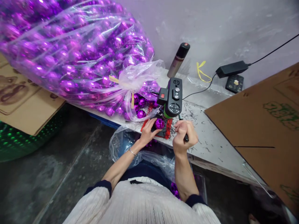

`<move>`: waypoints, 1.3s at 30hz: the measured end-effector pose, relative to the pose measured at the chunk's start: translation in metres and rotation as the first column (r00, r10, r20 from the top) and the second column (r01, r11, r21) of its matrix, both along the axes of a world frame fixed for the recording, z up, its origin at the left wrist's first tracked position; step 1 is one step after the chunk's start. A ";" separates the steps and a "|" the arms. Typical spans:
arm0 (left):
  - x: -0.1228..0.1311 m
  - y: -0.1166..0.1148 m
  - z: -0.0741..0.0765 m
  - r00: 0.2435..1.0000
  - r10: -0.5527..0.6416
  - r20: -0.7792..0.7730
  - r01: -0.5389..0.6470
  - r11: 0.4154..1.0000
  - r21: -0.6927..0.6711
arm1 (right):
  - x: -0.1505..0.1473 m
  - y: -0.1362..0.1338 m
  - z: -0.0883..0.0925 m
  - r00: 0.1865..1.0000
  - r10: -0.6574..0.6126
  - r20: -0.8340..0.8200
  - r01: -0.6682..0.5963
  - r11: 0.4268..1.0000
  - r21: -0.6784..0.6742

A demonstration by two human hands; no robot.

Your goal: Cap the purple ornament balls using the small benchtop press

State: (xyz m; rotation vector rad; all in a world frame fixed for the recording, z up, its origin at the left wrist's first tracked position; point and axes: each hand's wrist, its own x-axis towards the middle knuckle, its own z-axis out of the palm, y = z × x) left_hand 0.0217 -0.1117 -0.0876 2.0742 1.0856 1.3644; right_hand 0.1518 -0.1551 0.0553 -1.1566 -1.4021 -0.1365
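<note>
A shiny purple bauble (159, 123) rests on the dark base of a small bench machine (175, 96), below its black head. My left hand (149, 132) holds the bauble from the left and the near side, between thumb and fingers. To the right of the machine, my right hand (185, 135) is wrapped around a lever with a black handle (186, 138). Under the base lies a red mat (168, 132), partly covered. Several loose purple baubles lie just behind my left hand, at the mouth of a clear plastic bag (140, 77).
The huge bag of purple baubles fills the left of the white table (211, 133). Small dark bits are scattered over the table. A spray can (178, 59), a yellow tie (202, 73) and a black power adapter (232, 69) stand behind. A cardboard box (261, 124) is at right.
</note>
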 end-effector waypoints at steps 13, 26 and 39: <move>-0.057 0.007 0.050 0.931 0.222 -0.291 -0.180 0.970 0.164 | -0.001 -0.002 -0.015 0.998 0.038 0.055 -0.040 0.998 0.043; -0.078 0.091 0.089 0.935 -0.136 -0.329 0.020 0.942 -0.334 | -0.001 -0.002 -0.015 0.995 0.030 0.096 -0.036 0.997 0.061; -0.041 -0.027 0.041 0.864 -0.081 0.498 0.405 0.699 -0.589 | 0.003 -0.001 -0.008 0.990 0.022 0.138 -0.030 0.998 0.054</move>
